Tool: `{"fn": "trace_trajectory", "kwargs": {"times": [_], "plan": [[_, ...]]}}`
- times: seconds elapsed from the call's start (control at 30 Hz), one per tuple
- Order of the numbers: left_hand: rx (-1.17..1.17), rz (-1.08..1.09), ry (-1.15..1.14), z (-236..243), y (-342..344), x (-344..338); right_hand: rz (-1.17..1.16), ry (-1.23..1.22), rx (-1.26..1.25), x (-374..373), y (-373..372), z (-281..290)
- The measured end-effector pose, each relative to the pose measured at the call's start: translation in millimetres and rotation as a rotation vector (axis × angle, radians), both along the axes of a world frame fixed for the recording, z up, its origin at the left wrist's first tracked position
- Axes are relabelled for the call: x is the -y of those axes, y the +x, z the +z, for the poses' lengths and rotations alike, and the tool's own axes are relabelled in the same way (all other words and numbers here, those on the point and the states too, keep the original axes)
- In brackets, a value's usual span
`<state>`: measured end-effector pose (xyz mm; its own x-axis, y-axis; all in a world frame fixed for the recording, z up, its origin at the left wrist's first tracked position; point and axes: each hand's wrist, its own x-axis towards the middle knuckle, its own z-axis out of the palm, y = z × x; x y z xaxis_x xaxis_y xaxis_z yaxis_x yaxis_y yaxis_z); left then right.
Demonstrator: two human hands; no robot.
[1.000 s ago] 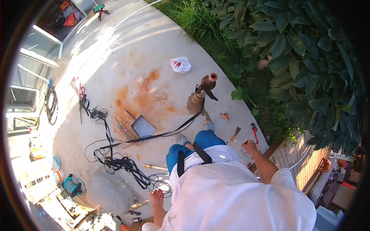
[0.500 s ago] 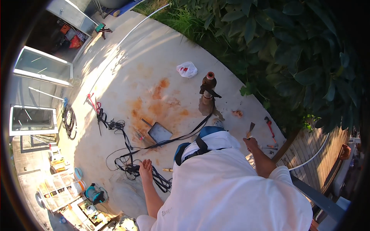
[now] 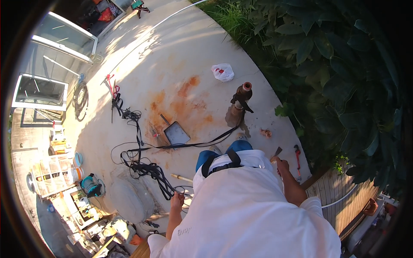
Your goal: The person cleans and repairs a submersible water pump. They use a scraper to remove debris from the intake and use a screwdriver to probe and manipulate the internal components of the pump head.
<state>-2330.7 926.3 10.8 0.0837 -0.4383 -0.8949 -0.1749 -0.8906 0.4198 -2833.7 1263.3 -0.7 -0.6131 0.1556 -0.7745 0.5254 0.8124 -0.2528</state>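
Observation:
My right hand (image 3: 280, 164) is closed round the handle of a scraper (image 3: 278, 151), whose flat blade points away from me. Low on the left, my left hand (image 3: 177, 201) has its fingers curled together beside the near end of a heap of black straps and cables (image 3: 152, 174). Whether it pinches one of them cannot be made out. A pale stick-like handle (image 3: 182, 177) lies just beyond it. Ahead on the concrete rests a square grey metal pan (image 3: 177, 134). Farther right stands an upright rusty pipe fitting (image 3: 243, 95), with a black strap round it.
A red pipe wrench (image 3: 297, 157) lies right of the scraper. A white plastic bag (image 3: 223, 72) sits beyond the pipe fitting. Rust stains (image 3: 189, 88) mark the concrete. Dense leafy plants (image 3: 327, 64) border the right, a wooden deck (image 3: 331, 193) the near right. Buckets and tools (image 3: 77, 174) crowd the left.
My left hand has drawn back toward me, and its spread fingers have curled in. The scraper stays in my right hand, tilted differently. The whole view has turned slightly.

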Motion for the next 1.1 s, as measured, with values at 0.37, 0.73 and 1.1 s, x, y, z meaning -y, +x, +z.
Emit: {"fn": "trace_trajectory", "kwargs": {"times": [0.37,0.73,1.1], "plan": [[0.221,-0.38,-0.409,-3,-26,-17,0.63,0.456,-0.185,-36,-72,-102],[0.27,-0.309,-0.282,-37,15,-93,0.131,-0.134,-0.033,44,-78,-37],[0.104,-0.246,-0.035,7,-6,-83,0.287,-0.048,-0.165,32,-63,-17]]}}
